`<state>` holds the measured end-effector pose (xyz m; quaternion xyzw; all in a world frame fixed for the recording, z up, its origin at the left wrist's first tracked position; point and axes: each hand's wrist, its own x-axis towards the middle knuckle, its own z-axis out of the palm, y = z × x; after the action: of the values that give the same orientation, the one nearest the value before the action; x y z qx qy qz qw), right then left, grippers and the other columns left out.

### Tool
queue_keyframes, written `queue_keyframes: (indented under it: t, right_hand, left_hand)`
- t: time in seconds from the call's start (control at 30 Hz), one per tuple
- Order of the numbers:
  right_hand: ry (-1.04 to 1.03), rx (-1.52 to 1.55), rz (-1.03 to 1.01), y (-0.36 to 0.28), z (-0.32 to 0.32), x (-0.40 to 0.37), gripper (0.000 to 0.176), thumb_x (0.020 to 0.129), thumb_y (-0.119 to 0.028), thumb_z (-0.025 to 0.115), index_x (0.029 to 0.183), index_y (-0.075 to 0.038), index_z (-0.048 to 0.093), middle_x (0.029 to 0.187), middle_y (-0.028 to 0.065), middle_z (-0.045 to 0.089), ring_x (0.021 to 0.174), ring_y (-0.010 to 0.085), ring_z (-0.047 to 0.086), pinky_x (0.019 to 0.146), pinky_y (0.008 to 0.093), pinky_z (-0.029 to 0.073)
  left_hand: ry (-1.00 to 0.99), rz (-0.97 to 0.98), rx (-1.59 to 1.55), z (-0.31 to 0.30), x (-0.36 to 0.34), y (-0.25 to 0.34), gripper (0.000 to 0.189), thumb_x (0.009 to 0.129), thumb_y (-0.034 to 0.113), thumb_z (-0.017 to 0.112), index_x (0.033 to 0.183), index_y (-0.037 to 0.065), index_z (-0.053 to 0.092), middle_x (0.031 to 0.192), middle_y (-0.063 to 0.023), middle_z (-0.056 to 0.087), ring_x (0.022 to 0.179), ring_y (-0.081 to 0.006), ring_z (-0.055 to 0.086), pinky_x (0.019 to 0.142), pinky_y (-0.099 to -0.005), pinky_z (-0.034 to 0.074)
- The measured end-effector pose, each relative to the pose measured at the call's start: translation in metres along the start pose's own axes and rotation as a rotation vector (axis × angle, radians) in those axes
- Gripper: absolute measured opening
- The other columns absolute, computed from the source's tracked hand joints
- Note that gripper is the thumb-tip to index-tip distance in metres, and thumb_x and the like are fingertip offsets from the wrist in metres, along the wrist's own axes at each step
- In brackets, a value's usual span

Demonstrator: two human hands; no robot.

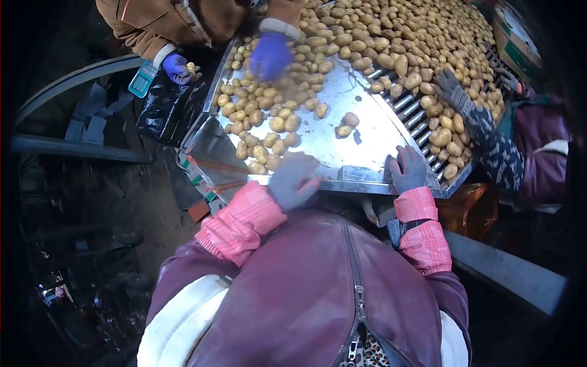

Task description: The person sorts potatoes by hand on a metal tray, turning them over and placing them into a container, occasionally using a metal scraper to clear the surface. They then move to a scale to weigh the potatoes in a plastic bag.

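My left hand [293, 182], in a grey glove, is at the front edge of the metal table [330, 147], just below a group of potatoes [263, 154]. Its fingers stretch to the right and hold nothing I can see. Farther right, my right hand [408, 169], also grey-gloved, rests on the table's front rim with its fingers apart. Between and beyond my hands lie two loose potatoes [347, 125] on the bare metal. Beside my right hand runs a rack of metal rollers [411, 116] with more potatoes on it.
A large heap of potatoes [397, 37] covers the far side. Across the table, a person in purple gloves [271, 57] holds a potato [191, 68]. At right, another person's gloved hand [452, 92] touches potatoes. A teal basket [143, 78] hangs left; a box [516, 37] stands far right.
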<state>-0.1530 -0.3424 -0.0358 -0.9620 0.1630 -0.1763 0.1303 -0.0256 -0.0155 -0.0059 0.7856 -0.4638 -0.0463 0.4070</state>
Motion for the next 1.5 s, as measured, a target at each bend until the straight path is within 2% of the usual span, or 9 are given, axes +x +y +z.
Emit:
queue_keyframes:
  t: [0.43,0.6,0.73,0.8,0.93,1.03,1.3,1.4,1.5]
  right_hand:
    - [-0.119,0.051,0.097,0.005,0.001,0.003,0.029,0.089,-0.027,0.063,0.11,-0.006,0.066,0.115,0.0177,0.063,0.109,0.0374,0.058,0.096,0.0453,0.044]
    - [-0.155,0.09,0.135,-0.003,-0.006,0.005,0.027,0.089,-0.026,0.062,0.107,-0.006,0.066,0.111,0.0155,0.063,0.106,0.0359,0.059,0.095,0.044,0.044]
    - [-0.163,0.093,0.106,0.001,-0.003,0.003,0.027,0.089,-0.026,0.062,0.107,-0.006,0.066,0.109,0.015,0.064,0.105,0.0356,0.059,0.094,0.0441,0.045]
    - [-0.17,0.098,0.084,0.005,-0.001,0.003,0.027,0.089,-0.027,0.062,0.107,-0.007,0.066,0.108,0.0147,0.065,0.105,0.0356,0.059,0.094,0.0443,0.045]
    - [-0.212,0.134,0.043,0.003,-0.006,0.004,0.026,0.088,-0.027,0.062,0.104,-0.007,0.066,0.105,0.0146,0.065,0.102,0.0356,0.059,0.092,0.0454,0.045]
    - [-0.255,0.12,-0.012,0.007,-0.011,0.009,0.026,0.088,-0.027,0.063,0.103,-0.006,0.065,0.102,0.0142,0.065,0.099,0.0355,0.059,0.09,0.0463,0.045]
    - [-0.181,0.227,-0.271,0.007,-0.024,0.047,0.028,0.084,-0.028,0.064,0.106,-0.011,0.066,0.102,0.012,0.064,0.101,0.0332,0.059,0.089,0.0443,0.047]
    - [-0.144,0.182,-0.319,0.019,-0.002,0.083,0.035,0.081,-0.03,0.063,0.112,-0.013,0.065,0.109,0.0112,0.062,0.103,0.0332,0.059,0.088,0.0471,0.047]
    - [-0.083,0.13,-0.383,0.031,0.023,0.141,0.039,0.08,-0.032,0.064,0.115,-0.014,0.063,0.11,0.0112,0.061,0.102,0.0329,0.059,0.086,0.0482,0.048]
  left_hand:
    - [-0.152,-0.309,0.504,-0.037,0.063,-0.105,0.051,0.084,0.024,0.066,0.129,0.005,0.05,0.117,-0.0204,0.058,0.101,-0.04,0.061,0.088,-0.0455,0.051]
    - [0.028,-0.498,0.194,-0.042,0.064,-0.122,0.038,0.086,0.022,0.065,0.121,0.008,0.057,0.112,-0.0193,0.059,0.096,-0.039,0.063,0.085,-0.042,0.051]
    - [0.324,-0.91,-0.915,-0.087,0.047,-0.074,0.027,0.085,0.022,0.066,0.107,0.008,0.062,0.082,-0.0089,0.061,0.08,-0.0183,0.061,0.067,-0.0323,0.05]
    - [0.252,-0.53,-0.701,-0.085,0.012,-0.088,0.022,0.085,0.026,0.065,0.098,0.007,0.063,0.078,-0.0069,0.061,0.073,-0.0161,0.06,0.063,-0.0293,0.049]
    - [-0.067,-1.019,-0.614,-0.062,-0.007,-0.045,0.025,0.086,0.033,0.062,0.086,0.008,0.064,0.073,-0.0054,0.062,0.065,-0.0166,0.061,0.062,-0.0309,0.05]
    - [-0.33,-0.983,-0.096,-0.056,0.028,0.001,0.026,0.085,0.036,0.063,0.088,0.01,0.065,0.075,-0.0085,0.067,0.068,-0.024,0.067,0.066,-0.038,0.053]
    - [0.172,-0.518,0.379,0.005,0.055,-0.055,0.038,0.084,0.032,0.068,0.112,0.006,0.066,0.1,-0.0171,0.071,0.085,-0.0301,0.07,0.074,-0.0411,0.055]
    - [0.097,-0.951,-0.235,-0.001,0.084,-0.015,0.032,0.088,0.024,0.066,0.114,0.005,0.064,0.1,-0.0092,0.07,0.076,-0.0174,0.067,0.063,-0.0319,0.054]
    - [0.124,-0.933,-0.839,0.016,0.084,-0.018,0.028,0.091,0.021,0.064,0.112,0.004,0.06,0.096,-0.0066,0.067,0.062,-0.0116,0.06,0.048,-0.0229,0.043]
